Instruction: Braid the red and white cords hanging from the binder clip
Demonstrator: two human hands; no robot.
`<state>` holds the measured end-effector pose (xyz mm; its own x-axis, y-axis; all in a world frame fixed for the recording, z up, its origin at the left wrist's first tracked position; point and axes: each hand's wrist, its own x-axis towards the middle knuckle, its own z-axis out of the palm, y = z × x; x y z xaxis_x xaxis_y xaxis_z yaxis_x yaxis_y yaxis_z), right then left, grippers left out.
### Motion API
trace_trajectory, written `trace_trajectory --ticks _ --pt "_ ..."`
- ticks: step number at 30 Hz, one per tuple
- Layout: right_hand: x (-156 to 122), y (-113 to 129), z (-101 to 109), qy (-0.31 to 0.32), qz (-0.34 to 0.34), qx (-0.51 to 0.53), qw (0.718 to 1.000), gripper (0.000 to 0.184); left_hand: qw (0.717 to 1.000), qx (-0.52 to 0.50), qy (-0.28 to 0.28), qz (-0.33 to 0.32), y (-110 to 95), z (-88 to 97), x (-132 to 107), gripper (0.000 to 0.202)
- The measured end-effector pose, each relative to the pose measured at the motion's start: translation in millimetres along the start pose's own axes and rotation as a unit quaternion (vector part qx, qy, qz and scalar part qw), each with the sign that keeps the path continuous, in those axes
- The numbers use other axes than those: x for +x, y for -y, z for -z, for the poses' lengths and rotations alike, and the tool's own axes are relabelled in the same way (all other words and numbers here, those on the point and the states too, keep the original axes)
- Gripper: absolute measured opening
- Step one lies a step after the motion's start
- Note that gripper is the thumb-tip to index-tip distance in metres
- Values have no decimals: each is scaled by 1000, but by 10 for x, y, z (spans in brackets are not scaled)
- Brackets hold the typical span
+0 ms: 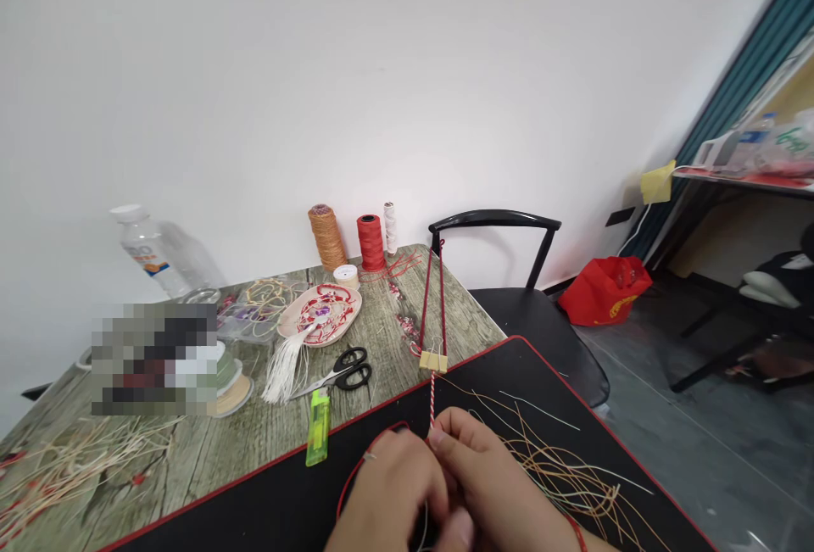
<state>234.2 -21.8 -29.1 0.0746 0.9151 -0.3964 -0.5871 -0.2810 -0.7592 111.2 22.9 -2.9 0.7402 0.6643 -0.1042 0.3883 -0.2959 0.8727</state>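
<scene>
A thin red-and-white twisted cord [432, 399] hangs down from a gold binder clip [433, 362]. Dark red straps [425, 302] run from the clip up to the chair back. My right hand [476, 463] pinches the lower part of the cord between thumb and index finger. Close beside it, my left hand [394, 488] is curled, its fingertips hidden and slightly blurred; what they grip cannot be made out. A loose red strand [347, 488] arcs out on the left of this hand. Below both hands, a short pale strand shows partly.
Loose tan strands [572, 471] lie on the black mat [254, 505], right of my hands. On the wooden table are a green lighter [319, 429], scissors [349, 370], a pink plate [352, 319], a red spool [370, 242] and a bottle [149, 251]. A black chair [509, 302] stands beyond.
</scene>
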Motion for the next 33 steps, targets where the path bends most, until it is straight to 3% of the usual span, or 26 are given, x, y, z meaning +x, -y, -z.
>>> trace_trajectory --ticks 2,5,8,13,18,26,33 --pt "17 -23 4 -3 0 -14 1000 44 996 -63 -51 35 9 32 75 8" --pt "28 -43 0 -23 2 -52 998 42 969 -220 -24 107 50 -4 111 11" --pt "45 -70 9 -37 31 -87 995 36 953 -268 -3 139 111 -88 132 20" --pt "89 -112 46 -42 79 -132 987 30 975 -180 -58 114 165 -116 151 19" --pt "50 -70 6 -37 49 -122 991 26 992 -26 -104 70 97 -23 107 10" --pt "-26 20 -62 -68 18 -110 991 15 991 113 -66 27 18 38 41 11" --pt "-7 -8 -55 -71 37 -105 991 15 991 122 -41 27 88 36 70 12"
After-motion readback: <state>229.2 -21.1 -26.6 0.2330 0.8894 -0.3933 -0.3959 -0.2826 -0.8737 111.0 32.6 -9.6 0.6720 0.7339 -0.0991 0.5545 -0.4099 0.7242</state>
